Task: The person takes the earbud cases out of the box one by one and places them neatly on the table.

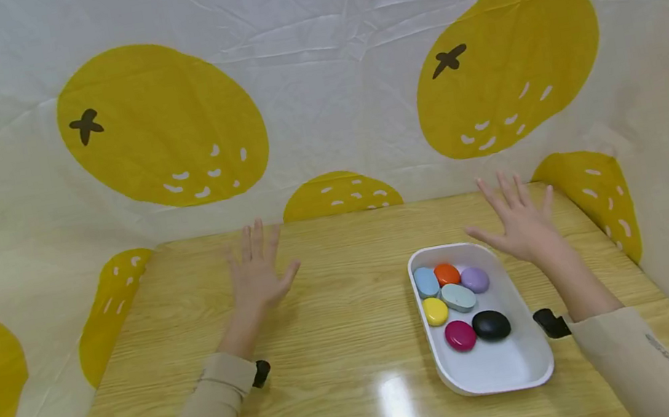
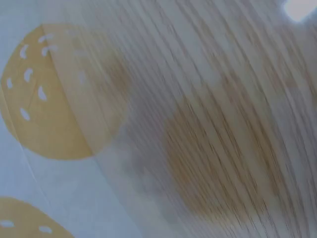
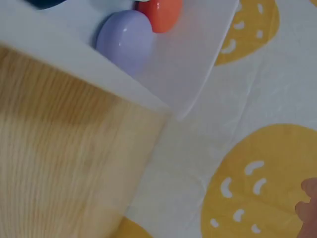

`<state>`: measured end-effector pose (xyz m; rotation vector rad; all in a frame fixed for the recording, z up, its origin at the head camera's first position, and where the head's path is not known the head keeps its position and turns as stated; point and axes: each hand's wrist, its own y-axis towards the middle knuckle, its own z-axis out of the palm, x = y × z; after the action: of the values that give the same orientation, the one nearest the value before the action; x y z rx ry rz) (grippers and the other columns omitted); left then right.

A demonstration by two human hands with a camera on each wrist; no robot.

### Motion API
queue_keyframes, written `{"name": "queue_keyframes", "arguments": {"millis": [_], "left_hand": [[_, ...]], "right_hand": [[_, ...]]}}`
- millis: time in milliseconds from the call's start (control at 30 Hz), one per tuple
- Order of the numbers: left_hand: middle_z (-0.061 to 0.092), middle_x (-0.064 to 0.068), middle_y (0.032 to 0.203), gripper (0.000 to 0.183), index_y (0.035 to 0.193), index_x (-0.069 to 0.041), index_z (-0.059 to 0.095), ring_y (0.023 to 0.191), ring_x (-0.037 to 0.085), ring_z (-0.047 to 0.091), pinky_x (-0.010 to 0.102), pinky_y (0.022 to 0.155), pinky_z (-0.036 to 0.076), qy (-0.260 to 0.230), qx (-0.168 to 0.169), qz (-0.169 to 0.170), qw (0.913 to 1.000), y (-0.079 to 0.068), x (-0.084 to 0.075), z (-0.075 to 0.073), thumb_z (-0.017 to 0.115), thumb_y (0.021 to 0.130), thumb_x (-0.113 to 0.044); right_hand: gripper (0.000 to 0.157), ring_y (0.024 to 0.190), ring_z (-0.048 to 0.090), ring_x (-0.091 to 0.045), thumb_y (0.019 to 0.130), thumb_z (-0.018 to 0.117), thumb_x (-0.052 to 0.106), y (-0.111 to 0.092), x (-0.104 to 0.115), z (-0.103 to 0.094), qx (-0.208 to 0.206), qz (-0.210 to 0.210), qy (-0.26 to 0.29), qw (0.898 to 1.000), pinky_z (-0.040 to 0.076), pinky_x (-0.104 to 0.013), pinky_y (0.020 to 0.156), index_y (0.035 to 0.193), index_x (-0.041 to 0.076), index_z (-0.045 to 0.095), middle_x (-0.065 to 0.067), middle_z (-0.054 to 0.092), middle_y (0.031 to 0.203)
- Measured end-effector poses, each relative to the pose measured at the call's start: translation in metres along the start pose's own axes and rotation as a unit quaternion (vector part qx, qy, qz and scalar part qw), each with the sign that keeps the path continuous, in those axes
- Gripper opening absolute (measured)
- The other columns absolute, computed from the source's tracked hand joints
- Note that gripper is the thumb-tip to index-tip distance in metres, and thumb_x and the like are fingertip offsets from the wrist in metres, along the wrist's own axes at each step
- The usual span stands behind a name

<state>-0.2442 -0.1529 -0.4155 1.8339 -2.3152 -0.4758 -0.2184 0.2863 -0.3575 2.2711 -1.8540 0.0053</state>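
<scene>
My left hand is held over the left part of the wooden table, fingers spread and straight, with nothing in it. Over at the right, my right hand has its fingers spread too and holds nothing; it is beside the far right corner of a white tray. Inside the tray lie several smooth, rounded pebble-like pieces: light blue, orange, purple, pale grey-green, yellow, magenta and black. In the right wrist view, the purple piece shows near the tray's wall.
The wood-grain table ends at a white cloth printed with yellow fruit, which rises behind it and at both sides. Each wrist wears a black strap or mount, the left one and the right one. A bright reflection lies on the table's near middle.
</scene>
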Motion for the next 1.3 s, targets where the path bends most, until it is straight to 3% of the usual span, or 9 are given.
{"name": "queue_keyframes", "arguments": {"millis": [200,433,833,1067,1300], "left_hand": [[0.008,0.010,0.152,0.073,0.146,-0.018,0.022,0.139,0.028,0.003,0.060,0.104,0.003,-0.031,-0.040,0.065,0.9966,0.002,-0.031,0.008,0.046,0.086,-0.052],[0.020,0.010,0.149,0.070,0.143,-0.016,0.028,0.137,0.029,0.014,0.057,0.106,0.010,-0.043,-0.041,0.154,0.9863,-0.002,-0.078,0.019,0.046,0.086,-0.052],[0.027,0.007,0.148,0.071,0.144,-0.018,0.028,0.135,0.026,0.024,0.050,0.107,0.016,-0.004,0.002,0.288,0.9577,-0.017,-0.154,0.042,0.041,0.087,-0.057],[0.026,0.002,0.149,0.068,0.146,-0.024,0.022,0.136,0.022,0.023,0.046,0.109,0.014,0.011,0.055,0.334,0.9409,-0.027,-0.186,0.045,0.030,0.089,-0.060],[0.030,-0.004,0.146,0.063,0.144,-0.027,0.024,0.132,0.017,0.027,0.042,0.109,0.014,0.035,0.092,0.370,0.9240,-0.033,-0.209,0.043,0.028,0.090,-0.060]], "right_hand": [[0.090,0.135,-0.019,-0.035,0.083,0.049,0.059,-0.024,-0.006,0.010,-0.025,-0.014,-0.005,1.000,-0.023,-0.061,0.093,0.148,0.023,-0.003,-0.013,-0.015,0.151],[0.092,0.136,-0.014,-0.038,0.083,0.054,0.055,-0.055,-0.012,0.029,-0.012,-0.015,-0.013,1.000,-0.023,-0.058,0.096,0.147,0.022,-0.004,-0.015,-0.013,0.151],[0.090,0.135,-0.014,-0.039,0.084,0.051,0.057,-0.090,-0.015,0.055,0.028,0.004,0.004,1.000,-0.023,-0.059,0.095,0.148,0.020,0.001,-0.019,-0.007,0.151],[0.087,0.136,-0.004,-0.042,0.085,0.052,0.052,-0.099,-0.015,0.067,0.035,0.003,0.007,0.999,-0.020,-0.061,0.096,0.148,0.019,0.002,-0.021,0.001,0.150],[0.085,0.134,0.001,-0.044,0.085,0.056,0.043,-0.103,-0.014,0.073,0.032,0.004,0.007,0.999,-0.014,-0.065,0.096,0.148,0.021,0.003,-0.020,0.002,0.151]]}}
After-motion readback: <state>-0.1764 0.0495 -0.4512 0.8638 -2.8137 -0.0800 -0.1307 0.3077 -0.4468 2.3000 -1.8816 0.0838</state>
